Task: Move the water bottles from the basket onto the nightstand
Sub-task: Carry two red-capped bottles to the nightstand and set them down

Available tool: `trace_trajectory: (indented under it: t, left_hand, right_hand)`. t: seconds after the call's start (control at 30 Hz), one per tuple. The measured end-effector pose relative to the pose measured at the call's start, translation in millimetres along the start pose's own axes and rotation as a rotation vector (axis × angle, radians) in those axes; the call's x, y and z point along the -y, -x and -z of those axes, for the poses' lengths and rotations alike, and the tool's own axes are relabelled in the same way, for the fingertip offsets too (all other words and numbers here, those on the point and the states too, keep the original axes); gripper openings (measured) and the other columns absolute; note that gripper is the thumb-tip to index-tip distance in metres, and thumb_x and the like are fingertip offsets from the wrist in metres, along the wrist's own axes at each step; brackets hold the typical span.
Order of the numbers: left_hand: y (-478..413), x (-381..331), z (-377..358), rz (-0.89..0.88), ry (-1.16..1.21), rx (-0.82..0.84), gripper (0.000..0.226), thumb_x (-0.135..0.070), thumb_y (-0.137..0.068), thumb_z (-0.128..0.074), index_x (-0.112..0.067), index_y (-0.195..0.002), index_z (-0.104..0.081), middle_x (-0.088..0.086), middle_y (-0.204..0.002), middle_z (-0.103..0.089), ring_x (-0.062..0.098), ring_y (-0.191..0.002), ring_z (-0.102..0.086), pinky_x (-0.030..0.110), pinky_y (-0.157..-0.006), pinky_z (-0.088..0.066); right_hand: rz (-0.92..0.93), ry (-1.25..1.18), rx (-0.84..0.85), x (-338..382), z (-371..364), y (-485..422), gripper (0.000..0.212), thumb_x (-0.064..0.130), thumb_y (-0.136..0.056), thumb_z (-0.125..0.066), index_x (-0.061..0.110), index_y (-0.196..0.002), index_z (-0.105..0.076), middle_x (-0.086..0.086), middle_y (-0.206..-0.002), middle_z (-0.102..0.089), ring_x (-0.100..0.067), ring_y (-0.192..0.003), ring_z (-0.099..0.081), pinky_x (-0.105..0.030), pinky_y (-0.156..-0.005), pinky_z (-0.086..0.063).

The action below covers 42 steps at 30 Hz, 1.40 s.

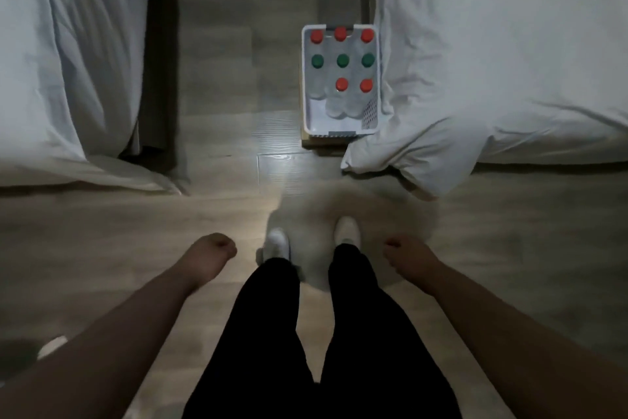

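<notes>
Closest in, both arms hang down over a pale wood-plank floor (pixel 102 248). The left hand (pixel 214 248) has its fingers loosely curled in and nothing in them. Same story for the right hand (pixel 404 252): fingers loosely folded, nothing held. Between the two hands are black trousers (pixel 265 333) and two feet in white (pixel 278 242), planted on a pale fuzzy rug (pixel 316 215), which is blurred at the edges. Back behind the left hand, at the frame's edge, sits a dark shape (pixel 17 354), too blurred to make out.

Moving on ahead of the hands, the room is dim, with a bright sheen on the planks just past the rug. Out beyond the left hand a white duvet (pixel 68 45) spills down to the floor beside a dark bed side (pixel 159 62). Beyond the right hand a second white duvet (pixel 509 62) hangs off another bed, one corner drooping onto the floor.

Farther still, in the aisle between the beds and well ahead of both hands, slightly to the right-hand side, stands the white basket (pixel 371 113), pressed up against that right-hand duvet and resting on a flat brownish base (pixel 323 147). Inside it are the water bottles (pixel 334 106), upright and clear-bodied, in three rows. The nearest row shows two red caps (pixel 341 84), with an open corner beside them, the middle row three green caps (pixel 342 60) and the far row three more red ones.
</notes>
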<state>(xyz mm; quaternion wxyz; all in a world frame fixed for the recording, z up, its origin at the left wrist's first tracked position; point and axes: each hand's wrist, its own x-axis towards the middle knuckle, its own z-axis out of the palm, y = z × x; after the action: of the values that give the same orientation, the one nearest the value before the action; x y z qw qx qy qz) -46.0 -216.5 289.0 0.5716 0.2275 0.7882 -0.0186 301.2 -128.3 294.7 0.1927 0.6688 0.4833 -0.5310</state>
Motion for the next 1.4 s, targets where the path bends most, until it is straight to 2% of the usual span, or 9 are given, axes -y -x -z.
trace_trajectory:
  t: [0.2, 0.27, 0.43, 0.6, 0.73, 0.87, 1.07, 1.2, 1.4]
  left_hand:
    - [-106.3, -86.3, -47.8, -0.172, 0.122, -0.020, 0.008, -0.009, -0.087, -0.059, -0.006, -0.089, -0.065, 0.002, -0.075, -0.059, 0.018, -0.072, -0.053, 0.030, -0.070, -0.041]
    - [-137.6, -119.0, -56.3, -0.271, 0.121, -0.033, 0.008, -0.018, -0.084, -0.063, -0.017, -0.092, -0.064, -0.001, -0.079, -0.062, 0.015, -0.070, -0.056, 0.030, -0.072, -0.045]
    - [-210.6, -206.6, -69.5, -0.535, 0.061, -0.158, 0.031, -0.031, -0.078, -0.068, -0.022, -0.108, -0.065, -0.004, -0.094, -0.066, 0.014, -0.088, -0.063, 0.027, -0.083, -0.049]
    - [-254.1, -281.2, -80.9, -0.828, -0.017, -0.329, 0.057, -0.031, -0.080, -0.072, -0.023, -0.132, -0.051, -0.008, -0.125, -0.057, 0.004, -0.108, -0.049, 0.028, -0.095, -0.045]
    - [-284.0, -307.0, -92.5, -0.881, -0.165, -0.327, 0.061, -0.028, -0.080, -0.070, -0.020, -0.135, -0.047, 0.002, -0.130, -0.053, 0.012, -0.114, -0.050, 0.027, -0.099, -0.040]
    - [-309.0, -307.0, -96.8, -0.827, -0.345, -0.369, 0.056, -0.026, -0.076, -0.073, -0.017, -0.128, -0.053, 0.011, -0.121, -0.051, 0.026, -0.111, -0.052, 0.032, -0.095, -0.043]
    - [-315.2, -290.5, -92.3, -0.762, -0.079, -0.422, 0.031, -0.025, -0.070, -0.080, -0.018, -0.098, -0.067, 0.000, -0.097, -0.069, 0.019, -0.092, -0.064, 0.031, -0.082, -0.051]
    - [-283.1, -285.8, -76.5, -0.755, 0.013, -0.463, 0.032, -0.031, -0.069, -0.080, -0.021, -0.097, -0.069, -0.004, -0.095, -0.070, 0.014, -0.091, -0.064, 0.035, -0.086, -0.054]
    - [-183.5, -253.5, -26.0, -0.754, 0.107, -0.473, 0.034, -0.030, -0.068, -0.080, -0.025, -0.100, -0.069, -0.004, -0.100, -0.070, 0.014, -0.094, -0.064, 0.037, -0.088, -0.055]
  right_hand:
    - [0.180, 0.027, -0.072, 15.5, 20.1, -131.9, 0.016, 0.013, -0.089, -0.056, 0.011, -0.074, -0.061, 0.003, -0.072, -0.055, -0.010, -0.069, -0.054, -0.026, -0.068, -0.036]
    - [0.233, 0.042, -0.135, 28.4, 31.7, -171.1, 0.011, 0.015, -0.089, -0.056, 0.010, -0.093, -0.065, 0.000, -0.090, -0.061, -0.017, -0.086, -0.059, -0.024, -0.070, -0.036]
    - [0.380, -0.167, -0.402, 65.8, 64.6, -248.3, 0.047, 0.020, -0.082, -0.065, 0.014, -0.127, -0.051, -0.004, -0.120, -0.060, -0.018, -0.108, -0.058, -0.026, -0.089, -0.044]
    - [0.767, -0.194, -0.557, 113.2, 88.2, -308.7, 0.033, 0.027, -0.084, -0.063, 0.015, -0.114, -0.055, -0.001, -0.107, -0.064, -0.012, -0.100, -0.061, -0.024, -0.087, -0.052]
    - [0.690, -0.119, -0.555, 118.9, 92.5, -351.2, 0.032, 0.027, -0.073, -0.062, 0.019, -0.103, -0.056, -0.002, -0.098, -0.062, -0.018, -0.093, -0.060, -0.039, -0.083, -0.053]
    - [0.622, -0.009, -0.622, 115.2, 95.3, -358.4, 0.020, 0.010, -0.072, -0.062, 0.005, -0.090, -0.058, -0.013, -0.087, -0.059, -0.026, -0.083, -0.053, -0.038, -0.074, -0.046]
    - [0.567, -0.246, -0.586, 117.0, 86.2, -353.4, 0.017, 0.012, -0.076, -0.066, 0.010, -0.088, -0.054, 0.005, -0.073, -0.053, -0.014, -0.070, -0.050, -0.027, -0.064, -0.040]
    - [0.524, -0.294, -0.575, 122.1, 87.8, -322.2, 0.020, 0.015, -0.078, -0.067, 0.009, -0.092, -0.053, 0.009, -0.071, -0.049, -0.003, -0.064, -0.047, -0.019, -0.059, -0.041]
    - [0.473, -0.282, -0.600, 130.8, 91.3, -215.9, 0.019, 0.026, -0.077, -0.069, 0.016, -0.086, -0.056, 0.003, -0.079, -0.061, -0.015, -0.073, -0.058, -0.030, -0.065, -0.049]
